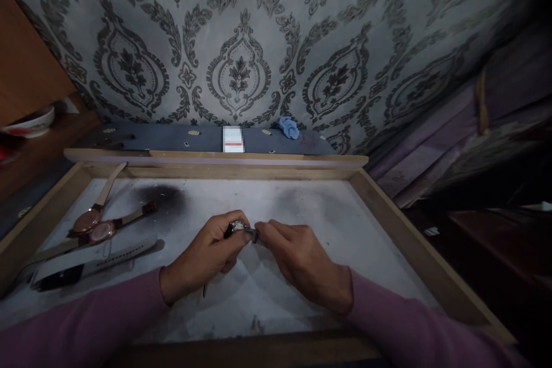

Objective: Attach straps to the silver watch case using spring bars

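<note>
My left hand [206,250] is closed around a small wristwatch [236,227], with fingers and thumb on its sides. The watch has a light face and a dark part at its left edge; the rest is hidden by the fingers. Close on its right, my right hand [308,259] is closed in a pinch at a small dark piece [254,234] that meets the watch's edge. Whether that piece is a tool or part of the strap, I cannot tell. A thin dark strip [204,291] hangs below my left hand. Both hands are over the white bottom of a shallow wooden tray [276,172].
At the tray's left lie two rose-gold watches [87,220] with straps, and a dark watch [60,277] with a pale perforated band [125,253]. Behind the tray's rim are a small white card [233,140] and a crumpled blue cloth [288,127]. A patterned wall stands behind.
</note>
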Available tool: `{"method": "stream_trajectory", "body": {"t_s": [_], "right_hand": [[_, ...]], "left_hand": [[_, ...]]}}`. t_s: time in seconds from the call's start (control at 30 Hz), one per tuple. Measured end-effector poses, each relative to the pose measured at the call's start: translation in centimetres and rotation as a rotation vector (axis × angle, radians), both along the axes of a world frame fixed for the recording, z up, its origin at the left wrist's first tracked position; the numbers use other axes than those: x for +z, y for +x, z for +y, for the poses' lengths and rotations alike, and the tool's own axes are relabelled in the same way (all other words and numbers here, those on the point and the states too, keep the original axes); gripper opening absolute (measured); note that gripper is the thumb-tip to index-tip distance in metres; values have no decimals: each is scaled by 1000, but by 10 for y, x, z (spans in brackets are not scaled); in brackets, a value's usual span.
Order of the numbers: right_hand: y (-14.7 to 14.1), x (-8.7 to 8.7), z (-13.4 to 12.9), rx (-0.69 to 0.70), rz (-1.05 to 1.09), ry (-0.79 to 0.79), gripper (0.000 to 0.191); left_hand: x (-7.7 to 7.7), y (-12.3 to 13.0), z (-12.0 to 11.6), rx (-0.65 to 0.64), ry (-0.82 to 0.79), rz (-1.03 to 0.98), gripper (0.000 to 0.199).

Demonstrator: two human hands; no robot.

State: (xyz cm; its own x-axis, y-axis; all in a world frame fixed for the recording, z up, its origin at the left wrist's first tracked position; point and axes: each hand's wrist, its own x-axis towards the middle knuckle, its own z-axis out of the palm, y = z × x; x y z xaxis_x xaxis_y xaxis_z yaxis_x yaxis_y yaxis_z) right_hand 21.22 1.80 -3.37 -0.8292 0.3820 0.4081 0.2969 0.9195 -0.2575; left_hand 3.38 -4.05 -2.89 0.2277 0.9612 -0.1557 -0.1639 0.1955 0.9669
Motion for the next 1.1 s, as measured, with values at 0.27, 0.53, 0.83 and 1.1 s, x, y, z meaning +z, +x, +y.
{"method": "stream_trajectory", "body": {"t_s": [0.27, 0.53, 0.83, 1.1], "right_hand": [[-2, -6, -6, -37, 103, -27, 24], [-3, -5, -4, -45, 106, 410, 24], [-7, -11, -2, 18, 249, -216, 17], [-9, 0, -4, -80, 266, -521, 18]], "left_hand": [[2, 1, 0, 0, 7, -37, 18], [-2, 1, -3, 7, -10, -81, 14], [-2, 3, -4, -3, 8, -95, 14], [-1, 2, -4, -3, -6, -68, 16]]}}
